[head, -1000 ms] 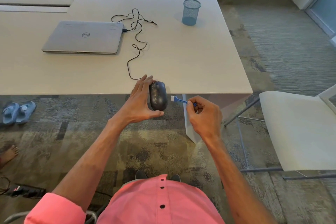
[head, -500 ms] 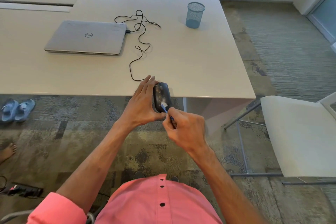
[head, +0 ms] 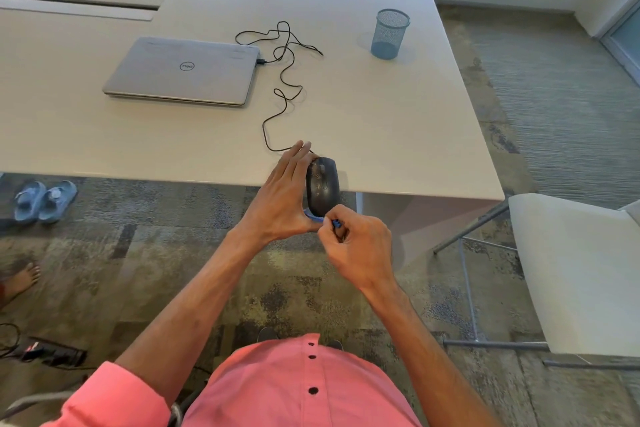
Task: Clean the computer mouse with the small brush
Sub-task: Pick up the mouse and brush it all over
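Note:
A black wired computer mouse [head: 322,185] is held up at the near edge of the white table [head: 398,135], its top dusty with pale specks. My left hand [head: 282,199] holds it from the left, fingers stretched along its side and thumb under its near end. My right hand [head: 358,248] pinches the blue handle of the small brush [head: 320,218]. The brush head lies at the mouse's near end, by my left thumb; its bristles are mostly hidden. The black cable [head: 282,87] runs from the mouse to the laptop.
A shut silver laptop [head: 183,71] lies on the table at the left. A blue mesh pen cup [head: 389,33] stands far right. A white chair [head: 575,267] is on the right. Blue sandals [head: 45,199] and a person's bare foot [head: 20,281] are on the carpet at left.
My right hand swung in from the right to the mouse. The brush went from clear of the mouse, across its top, down to its near end. My left hand kept its hold.

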Motion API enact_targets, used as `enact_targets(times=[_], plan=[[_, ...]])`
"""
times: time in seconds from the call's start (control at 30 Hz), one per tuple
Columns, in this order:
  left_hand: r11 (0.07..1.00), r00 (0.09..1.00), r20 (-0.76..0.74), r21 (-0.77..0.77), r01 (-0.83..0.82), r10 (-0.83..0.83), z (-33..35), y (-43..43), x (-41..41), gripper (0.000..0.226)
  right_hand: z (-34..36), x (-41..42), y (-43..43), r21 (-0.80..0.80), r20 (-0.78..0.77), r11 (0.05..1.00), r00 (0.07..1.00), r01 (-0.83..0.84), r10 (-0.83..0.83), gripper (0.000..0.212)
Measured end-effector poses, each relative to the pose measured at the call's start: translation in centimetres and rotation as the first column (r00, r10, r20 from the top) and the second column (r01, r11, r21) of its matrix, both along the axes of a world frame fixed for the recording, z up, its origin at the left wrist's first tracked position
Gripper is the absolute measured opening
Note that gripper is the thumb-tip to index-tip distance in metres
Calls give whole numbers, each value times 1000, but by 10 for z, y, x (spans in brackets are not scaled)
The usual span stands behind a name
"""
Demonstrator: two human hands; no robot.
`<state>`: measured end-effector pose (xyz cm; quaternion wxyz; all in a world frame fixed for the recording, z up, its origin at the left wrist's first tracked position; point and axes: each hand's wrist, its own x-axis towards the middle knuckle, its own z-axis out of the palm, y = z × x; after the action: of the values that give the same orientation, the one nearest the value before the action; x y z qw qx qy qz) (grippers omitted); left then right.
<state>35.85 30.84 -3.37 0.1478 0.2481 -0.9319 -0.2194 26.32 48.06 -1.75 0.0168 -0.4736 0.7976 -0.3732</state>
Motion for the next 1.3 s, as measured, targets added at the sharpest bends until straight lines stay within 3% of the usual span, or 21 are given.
enact_targets(times=[0.17, 0.3, 0.43, 0.8, 0.93, 1.1, 1.3], plan=[[1000, 1000, 10, 7, -22, 21, -4, -6, 1, 143, 2, -5, 5, -130, 82, 991, 996, 45, -34, 14], [999, 999, 1, 3, -49, 49, -8, -11, 1, 138, 6, -16, 7, -233, -181, 970, 977, 71, -115, 18], [999, 999, -14, 12, -40, 40, -7, -11, 1, 140, 5, -18, 1, -175, -380, 985, 923, -1, -66, 24], [998, 1000, -4, 66, -16, 16, -2, -9, 5, 143, 11, 1, -4, 1, -299, 986, 941, -165, 158, 28], [998, 999, -11, 60, -30, 30, -4, -10, 7, 146, 17, -7, 0, -144, -224, 986, 973, -87, 53, 20], [999, 999, -25, 33, -33, 34, -11, -14, 8, 139, 19, -14, -7, -157, -331, 987, 941, 26, -77, 21], [999, 999, -32, 46, -14, 15, -7, -9, 6, 137, 15, -3, -9, -49, -409, 994, 910, -97, 68, 24]])
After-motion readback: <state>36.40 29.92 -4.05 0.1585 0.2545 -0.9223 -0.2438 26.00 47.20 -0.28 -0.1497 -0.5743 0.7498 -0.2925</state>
